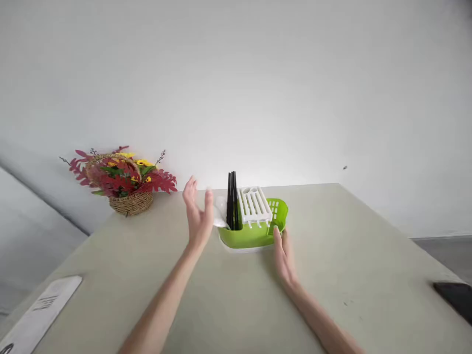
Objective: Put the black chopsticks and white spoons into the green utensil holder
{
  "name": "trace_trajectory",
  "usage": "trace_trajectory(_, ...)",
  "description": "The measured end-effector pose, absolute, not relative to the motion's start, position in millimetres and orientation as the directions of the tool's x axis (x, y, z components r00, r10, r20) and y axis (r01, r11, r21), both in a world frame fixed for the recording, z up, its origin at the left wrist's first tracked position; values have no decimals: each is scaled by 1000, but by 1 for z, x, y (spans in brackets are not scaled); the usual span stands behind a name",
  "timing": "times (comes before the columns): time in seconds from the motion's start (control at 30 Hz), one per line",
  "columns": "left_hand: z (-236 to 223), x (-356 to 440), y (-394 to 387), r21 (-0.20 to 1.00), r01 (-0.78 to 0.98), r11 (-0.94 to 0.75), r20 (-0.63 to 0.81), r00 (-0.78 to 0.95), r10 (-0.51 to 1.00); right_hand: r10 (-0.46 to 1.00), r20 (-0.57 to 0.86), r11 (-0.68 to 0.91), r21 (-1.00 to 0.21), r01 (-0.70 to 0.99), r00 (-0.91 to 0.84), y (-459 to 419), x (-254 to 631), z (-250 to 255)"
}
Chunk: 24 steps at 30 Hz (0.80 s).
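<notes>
A green plastic utensil caddy (247, 239) with a white base stands toward the back of the table. Several black chopsticks (232, 201) rise upright from its left part, and white spoons (220, 212) lean out beside them. Over its middle sits a white slatted rack (255, 205) with small hooks along the front. My left hand (199, 214) is raised at the caddy's left end, near the spoons, fingers apart and nothing visible in it. At the right end, my right hand (284, 253) lies along the caddy's side with fingers stretched; part of it is turned from view.
A wicker basket (132, 203) of red and yellow artificial flowers stands at the back left against the wall. A white printed packet (44, 312) lies at the left front. On the right edge is a dark flat object (455, 297), perhaps a phone.
</notes>
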<state>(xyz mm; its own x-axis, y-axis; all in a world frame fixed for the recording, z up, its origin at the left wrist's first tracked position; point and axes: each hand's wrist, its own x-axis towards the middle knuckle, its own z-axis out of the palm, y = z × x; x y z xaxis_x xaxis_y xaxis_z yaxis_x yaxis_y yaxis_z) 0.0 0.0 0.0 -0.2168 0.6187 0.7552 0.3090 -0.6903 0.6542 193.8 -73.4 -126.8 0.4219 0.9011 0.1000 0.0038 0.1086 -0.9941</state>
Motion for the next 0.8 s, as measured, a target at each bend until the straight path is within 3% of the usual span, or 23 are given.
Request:
trace_trajectory(0.13,25,29,40,791,248,-560,602,-149,784,899,76,104,-994,-41,431,-76,199,-129)
trace_trajectory(0.27,52,50,59,890,332,-314,351,-58,935,896,43,87,-993,-79,443,-76,200,-129)
trace_trajectory(0.5,77,65,71,900,429,-72,96,-33,995,897,138,182,-981,-66,421,-77,199,-122)
trace_trajectory(0.8,47,63,91,939,337,76,-92,33,995,895,146,191,-979,-67,421,-76,200,-120)
